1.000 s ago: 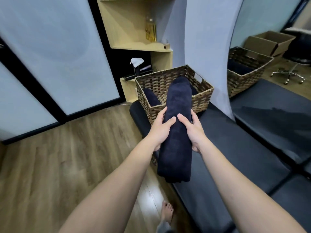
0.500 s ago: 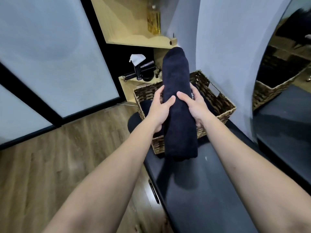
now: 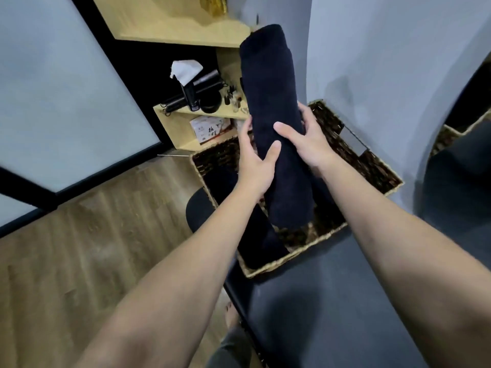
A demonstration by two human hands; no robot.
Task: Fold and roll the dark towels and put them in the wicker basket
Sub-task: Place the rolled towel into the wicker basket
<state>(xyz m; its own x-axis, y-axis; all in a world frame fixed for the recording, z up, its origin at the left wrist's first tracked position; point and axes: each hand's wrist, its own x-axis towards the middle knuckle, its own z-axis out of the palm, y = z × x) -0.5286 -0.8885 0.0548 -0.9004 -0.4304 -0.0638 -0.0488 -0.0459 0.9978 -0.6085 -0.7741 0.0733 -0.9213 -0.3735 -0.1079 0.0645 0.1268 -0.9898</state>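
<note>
Holding a tightly rolled dark navy terry towel (image 3: pixel 276 134) above the rectangular brown wicker basket (image 3: pixel 372 166), the person has it gripped from both sides. The left hand (image 3: pixel 255 166) wraps its fingers round the roll's left flank with the thumb laid across the front; the right hand (image 3: pixel 305 139) does the same from the right, thumb over the front, fingers curled behind. The roll stands tilted, its lower end inside the basket's rim and close to the floor of it, though whether it touches cannot be told; its upper end leans away toward the pale wooden shelf unit (image 3: pixel 186 30).

As for progress, this towel is already folded and rolled, so only setting it down remains for it. Another rolled dark towel (image 3: pixel 255 235) lies along the basket's left side, and dark cloth shows behind the held roll, so at least one is stowed. The basket sits on a dark grey padded bench (image 3: pixel 332 301). No unrolled towels are in view, so how many remain cannot be judged.
</note>
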